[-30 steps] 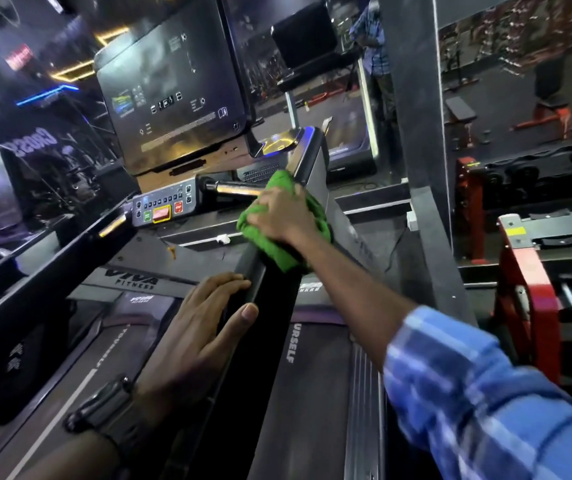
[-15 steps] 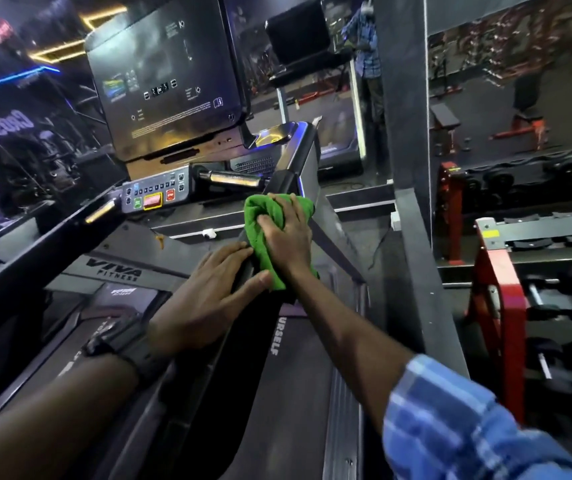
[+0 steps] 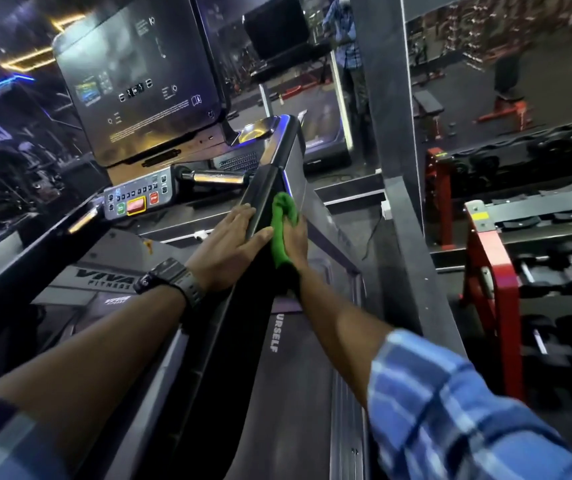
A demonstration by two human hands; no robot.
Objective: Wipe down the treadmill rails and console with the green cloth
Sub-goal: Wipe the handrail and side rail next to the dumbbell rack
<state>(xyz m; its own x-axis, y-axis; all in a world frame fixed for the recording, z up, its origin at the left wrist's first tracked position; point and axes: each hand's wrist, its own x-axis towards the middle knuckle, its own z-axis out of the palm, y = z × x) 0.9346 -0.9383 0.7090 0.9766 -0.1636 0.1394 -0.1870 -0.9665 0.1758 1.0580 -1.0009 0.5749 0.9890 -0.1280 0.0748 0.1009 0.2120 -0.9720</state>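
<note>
The right hand [image 3: 295, 242] presses a soft, crumpled green cloth [image 3: 281, 230] against the outer side of the smooth black rail [image 3: 243, 306], fingers curled into it. The left hand [image 3: 229, 247] lies flat on the rail's inner face, fingers straight, below the glossy console [image 3: 139, 88].

Person is wearing a blue plaid shirt. Right sleeve [image 3: 457, 410] is showing light and dark blue checks with pale stripes crossing, cuff sitting loose and ending partway up the forearm. Left sleeve [image 3: 4, 441] is showing the same check in darker blue at the bottom corner, blurred, also ending short of the wrist. Both forearms are showing bare below the cuffs. Left wrist is wearing a black watch [image 3: 170, 276]: chunky square case, ribbed band wrapping round. Dial detail is reading too blurred to make out.
</note>
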